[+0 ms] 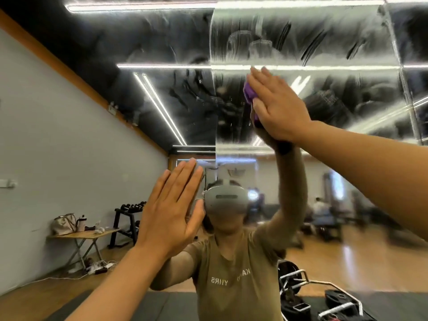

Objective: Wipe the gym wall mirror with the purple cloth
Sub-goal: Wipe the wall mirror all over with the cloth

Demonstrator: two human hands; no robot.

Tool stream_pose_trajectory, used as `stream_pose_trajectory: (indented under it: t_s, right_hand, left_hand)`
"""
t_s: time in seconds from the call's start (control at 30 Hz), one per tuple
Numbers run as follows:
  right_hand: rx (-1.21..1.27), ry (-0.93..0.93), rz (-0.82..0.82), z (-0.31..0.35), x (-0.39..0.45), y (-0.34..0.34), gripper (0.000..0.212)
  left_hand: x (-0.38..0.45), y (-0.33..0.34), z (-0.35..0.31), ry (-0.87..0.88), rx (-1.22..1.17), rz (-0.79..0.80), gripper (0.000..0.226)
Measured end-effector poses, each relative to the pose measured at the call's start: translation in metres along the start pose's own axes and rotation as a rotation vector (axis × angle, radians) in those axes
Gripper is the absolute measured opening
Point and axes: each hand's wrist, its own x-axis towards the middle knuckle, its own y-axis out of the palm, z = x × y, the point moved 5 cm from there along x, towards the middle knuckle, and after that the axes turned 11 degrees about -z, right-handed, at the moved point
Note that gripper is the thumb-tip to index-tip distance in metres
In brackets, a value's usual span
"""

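One purple cloth [249, 93], bunched, long axis near vertical, pressed on smeared wall mirror [301, 42] under flat-fingered right hand [276, 106]. Left hand [171, 212] flat, fingers straight, held nothing.

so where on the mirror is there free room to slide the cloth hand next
Free glass lies on the mirror above the right hand, which presses the purple cloth, and rightward to the vertical seam. The band between both hands is also free. Lower left is taken: the left hand lies flat there.
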Motion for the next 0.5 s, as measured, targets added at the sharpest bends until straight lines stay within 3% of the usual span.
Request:
stream_pose_trajectory:
  t_s: [0.07, 0.13, 0.33, 0.5]
  right_hand:
    - [-0.018, 0.103, -0.033, 0.005, 0.007, 0.005, 0.066]
    - [0.001, 0.048, -0.017, 0.019, -0.004, 0.008, 0.064]
    - [0.106, -0.569, 0.223, 0.094, -0.143, 0.018, 0.057]
    - [0.15, -0.804, 0.372, 0.084, -0.15, 0.019, 0.054]
  left_hand:
    - [0.0, 0.0, 0.002, -0.02, -0.018, 0.002, 0.064]
    - [-0.001, 0.0, 0.002, -0.035, -0.031, -0.003, 0.064]
    - [0.0, -0.001, 0.004, -0.076, -0.077, -0.038, 0.061]
    - [-0.003, 0.001, 0.004, -0.088, -0.093, -0.012, 0.061]
